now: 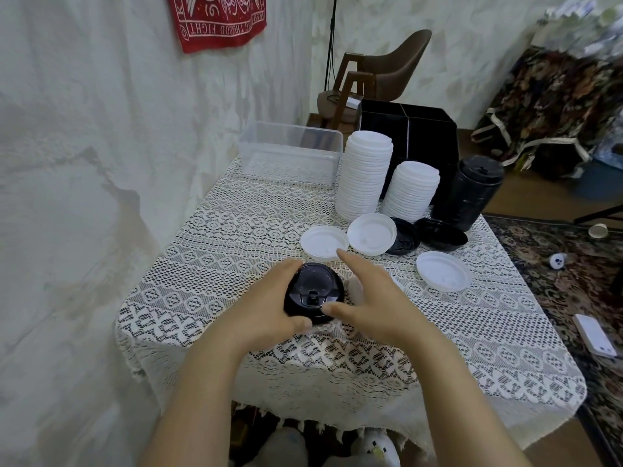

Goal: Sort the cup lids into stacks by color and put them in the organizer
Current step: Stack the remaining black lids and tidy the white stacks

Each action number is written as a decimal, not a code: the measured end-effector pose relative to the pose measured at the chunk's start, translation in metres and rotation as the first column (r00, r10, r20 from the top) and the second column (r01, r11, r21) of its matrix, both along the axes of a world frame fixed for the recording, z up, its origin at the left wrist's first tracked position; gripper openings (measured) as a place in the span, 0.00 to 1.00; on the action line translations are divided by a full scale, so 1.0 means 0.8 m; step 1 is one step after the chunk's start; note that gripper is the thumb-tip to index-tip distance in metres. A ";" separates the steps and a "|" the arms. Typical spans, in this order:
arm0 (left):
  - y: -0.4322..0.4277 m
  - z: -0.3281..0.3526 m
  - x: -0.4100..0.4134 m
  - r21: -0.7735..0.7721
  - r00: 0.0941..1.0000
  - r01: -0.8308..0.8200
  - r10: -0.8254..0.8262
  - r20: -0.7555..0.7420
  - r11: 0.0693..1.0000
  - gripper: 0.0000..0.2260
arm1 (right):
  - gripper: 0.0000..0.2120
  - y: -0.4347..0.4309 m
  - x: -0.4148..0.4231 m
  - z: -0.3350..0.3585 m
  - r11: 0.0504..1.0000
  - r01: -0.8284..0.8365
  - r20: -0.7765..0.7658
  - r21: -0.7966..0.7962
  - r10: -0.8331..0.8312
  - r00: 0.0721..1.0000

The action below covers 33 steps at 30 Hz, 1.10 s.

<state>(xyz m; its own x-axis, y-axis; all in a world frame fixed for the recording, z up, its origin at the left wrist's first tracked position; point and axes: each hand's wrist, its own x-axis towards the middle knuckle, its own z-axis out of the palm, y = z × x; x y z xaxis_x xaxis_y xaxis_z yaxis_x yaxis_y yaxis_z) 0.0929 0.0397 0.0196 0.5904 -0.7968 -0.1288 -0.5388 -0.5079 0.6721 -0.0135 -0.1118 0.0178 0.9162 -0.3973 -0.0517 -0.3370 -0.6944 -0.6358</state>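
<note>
My left hand [269,308] grips a short stack of black lids [313,291] near the table's front, fingers curled round its left side. My right hand [367,294] is beside it with straight fingers, its thumb touching the stack's near edge. Loose white lids [324,241] [371,233] [443,271] and black lids [404,235] [441,233] lie on the lace cloth behind. Two white stacks [365,175] [412,190] and a tall black stack [472,193] stand in front of the black organizer [421,129].
A clear plastic bin [290,151] sits at the table's back left. A white wall runs along the left side. A brown chair [387,72] stands behind the table. On the patterned rug at right lie a phone [595,335] and small items.
</note>
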 end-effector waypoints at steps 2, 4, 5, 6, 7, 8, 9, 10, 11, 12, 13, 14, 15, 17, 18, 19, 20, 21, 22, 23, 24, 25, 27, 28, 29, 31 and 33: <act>0.002 0.002 -0.003 -0.023 0.999 0.002 -0.001 0.032 1.000 0.35 | 0.36 -0.003 -0.002 0.001 1.000 0.007 0.012 0.002 -0.007 1.000; 0.001 0.001 -0.003 -0.042 0.998 0.015 -0.012 0.063 0.999 0.31 | 0.30 0.001 -0.001 -0.001 0.999 -0.024 0.013 -0.037 0.024 1.000; 0.000 0.001 -0.003 -0.044 0.997 0.023 -0.020 0.071 0.999 0.29 | 0.28 0.004 0.000 -0.001 0.996 -0.048 0.022 -0.071 0.050 0.999; -0.002 0.001 -0.003 -0.044 0.997 0.026 -0.022 0.072 0.999 0.28 | 0.27 0.004 0.002 -0.004 0.993 -0.065 0.021 -0.099 0.068 0.997; -0.003 0.000 -0.002 -0.046 0.997 0.022 -0.019 0.069 0.999 0.28 | 0.26 0.004 0.002 -0.004 0.992 -0.078 0.041 -0.100 0.082 0.996; -0.004 -0.001 -0.001 -0.047 0.998 0.016 -0.013 0.066 0.999 0.29 | 0.25 0.001 0.000 -0.004 0.996 -0.069 0.071 -0.047 0.073 0.995; -0.005 -0.002 0.000 -0.043 0.998 0.009 -0.006 0.060 0.999 0.30 | 0.23 -0.003 -0.002 -0.002 0.999 -0.024 0.139 0.038 0.018 0.990; -0.005 -0.002 0.001 -0.036 0.999 0.002 0.000 0.054 0.999 0.31 | 0.21 -0.010 -0.006 -0.001 0.992 0.070 0.236 0.106 -0.093 0.967; -0.005 -0.003 0.002 -0.030 0.999 0.000 0.001 0.047 1.000 0.32 | 0.18 -0.022 -0.009 -0.002 0.973 0.189 0.344 0.129 -0.223 0.912; -0.006 -0.003 0.003 -0.025 0.999 0.002 -0.001 0.041 1.000 0.33 | 0.17 -0.036 -0.013 -0.004 0.943 0.311 0.422 0.119 -0.332 0.844; -0.006 -0.004 0.004 -0.022 0.999 0.004 -0.003 0.039 1.000 0.33 | 0.16 -0.048 -0.016 -0.006 0.911 0.403 0.460 0.085 -0.395 0.795; -0.006 -0.005 0.005 -0.018 0.999 0.006 -0.005 0.044 1.000 0.33 | 0.16 -0.060 -0.017 -0.011 0.885 0.465 0.458 0.030 -0.426 0.780; -0.007 -0.005 0.004 -0.008 0.999 0.006 -0.005 0.053 1.000 0.34 | 0.17 -0.071 -0.018 -0.017 0.868 0.495 0.428 -0.042 -0.432 0.794; -0.009 -0.005 0.003 0.005 0.998 0.009 -0.010 0.066 1.000 0.34 | 0.19 -0.085 -0.015 -0.035 0.864 0.459 0.299 -0.208 -0.391 0.870; -0.010 -0.005 0.002 0.002 0.998 0.014 -0.014 0.069 1.000 0.33 | 0.21 -0.088 -0.011 -0.043 0.865 0.414 0.213 -0.284 -0.364 0.907; -0.011 -0.005 0.002 0.001 0.997 0.019 -0.019 0.069 1.000 0.33 | 0.22 -0.090 -0.009 -0.050 0.869 0.365 0.130 -0.334 -0.341 0.931; -0.012 -0.004 0.001 -0.003 0.997 0.023 -0.023 0.071 1.000 0.32 | 0.23 -0.092 -0.006 -0.054 0.873 0.326 0.065 -0.362 -0.325 0.943; -0.012 -0.003 0.001 -0.005 0.997 0.026 -0.026 0.072 1.000 0.31 | 0.24 -0.094 -0.004 -0.056 0.877 0.302 0.020 -0.375 -0.317 0.948; -0.012 -0.002 0.000 -0.009 0.997 0.028 -0.028 0.074 1.000 0.31 | 0.24 -0.097 -0.003 -0.057 0.878 0.288 -0.011 -0.383 -0.316 0.949; -0.012 -0.002 0.000 -0.011 0.997 0.027 -0.026 0.074 1.000 0.30 | 0.23 -0.099 -0.003 -0.057 0.872 0.284 -0.024 -0.400 -0.319 0.947; -0.012 -0.002 -0.001 -0.016 0.997 0.025 -0.023 0.074 1.000 0.30 | 0.23 -0.100 -0.003 -0.057 0.857 0.292 -0.016 -0.424 -0.329 0.944; -0.012 -0.001 -0.001 -0.019 0.997 0.023 -0.021 0.072 1.000 0.30 | 0.21 -0.101 -0.003 -0.059 0.840 0.310 0.012 -0.446 -0.341 0.940; -0.011 -0.001 -0.001 -0.019 0.998 0.019 -0.018 0.059 1.000 0.29 | 0.18 -0.099 -0.005 -0.058 0.812 0.354 0.086 -0.465 -0.357 0.930; -0.012 -0.001 -0.001 -0.018 0.998 0.017 -0.016 0.055 1.000 0.29 | 0.16 -0.098 -0.006 -0.056 0.804 0.367 0.117 -0.468 -0.355 0.927; -0.012 -0.001 0.000 -0.016 0.998 0.016 -0.015 0.053 1.000 0.30 | 0.14 -0.098 -0.006 -0.056 0.802 0.372 0.139 -0.467 -0.348 0.927; -0.012 0.000 0.000 -0.012 0.998 0.016 -0.015 0.053 1.000 0.31 | 0.10 -0.098 -0.007 -0.055 0.808 0.374 0.172 -0.456 -0.332 0.928; -0.013 -0.001 0.000 -0.009 0.998 0.016 -0.016 0.055 1.000 0.31 | 0.08 -0.099 -0.009 -0.055 0.815 0.392 0.239 -0.427 -0.316 0.918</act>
<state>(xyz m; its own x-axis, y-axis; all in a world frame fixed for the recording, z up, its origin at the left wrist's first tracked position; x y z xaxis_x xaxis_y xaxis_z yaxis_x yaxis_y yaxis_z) 0.0932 0.0293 0.0190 0.5833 -0.8073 -0.0891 -0.5828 -0.4925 0.6464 -0.0210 -0.1912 -0.0259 0.6888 -0.6386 0.3431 -0.5434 -0.7681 -0.3386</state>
